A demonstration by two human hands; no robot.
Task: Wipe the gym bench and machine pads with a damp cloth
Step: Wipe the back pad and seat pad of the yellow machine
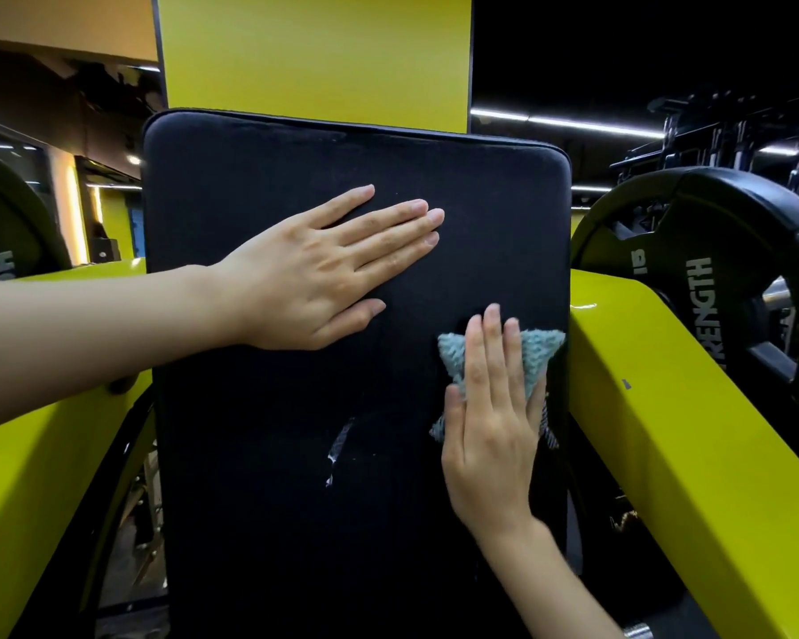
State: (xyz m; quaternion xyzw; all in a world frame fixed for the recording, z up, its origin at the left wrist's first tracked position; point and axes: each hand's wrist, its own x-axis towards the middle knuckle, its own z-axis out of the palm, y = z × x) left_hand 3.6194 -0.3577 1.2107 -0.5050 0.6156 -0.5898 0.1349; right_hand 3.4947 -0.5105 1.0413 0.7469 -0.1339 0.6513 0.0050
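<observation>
r. hand (490,408): fingers flat, pressing teal cloth (538,357) onto black pad (296,454) by its r. edge. l. hand (324,269): spread flat, upper pad. pad's long axis vertical; unwiped area prob. lies left/below the cloth.

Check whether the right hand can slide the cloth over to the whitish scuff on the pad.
Probably yes. The right hand presses the cloth flat near the right edge of the pad; the scuff sits to its left, bare pad between. The left hand rests higher up, clear of that path.
</observation>
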